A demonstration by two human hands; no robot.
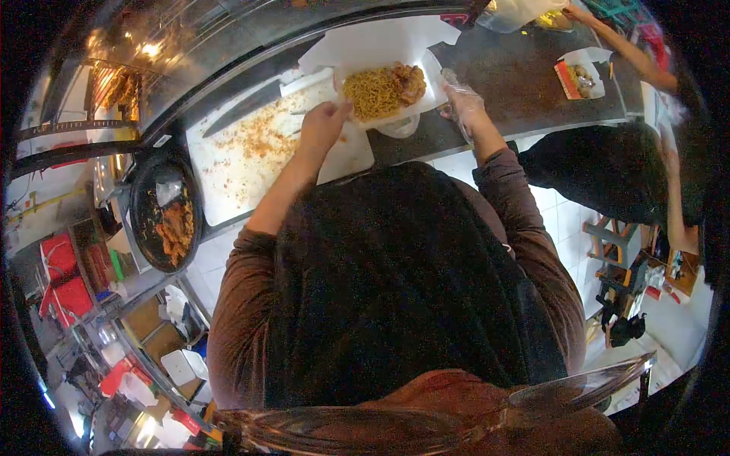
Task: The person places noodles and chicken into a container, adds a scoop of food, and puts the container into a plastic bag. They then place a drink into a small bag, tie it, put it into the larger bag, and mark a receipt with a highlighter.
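Observation:
An open white takeaway box (380,42) holds noodles (370,93) and a browned piece of what looks like fried chicken (408,83). My left hand (323,125) is bare and at the box's left edge, its fingers curled in against the side. My right hand (462,105), in a clear plastic glove, grips the box's right side. Under the box's front edge lies a pale round piece of plastic (403,127). Left of my left hand, a large knife (242,110) rests on a white cutting board (266,182) scattered with brown crumbs.
A round black pan (135,220) with fried pieces and a clear plastic item sits left of the board. On the dark counter (498,76) at right stands a smaller orange-and-white food box (582,80). Another person's arm (631,49) reaches in at upper right. Stacked stools (612,251) stand behind.

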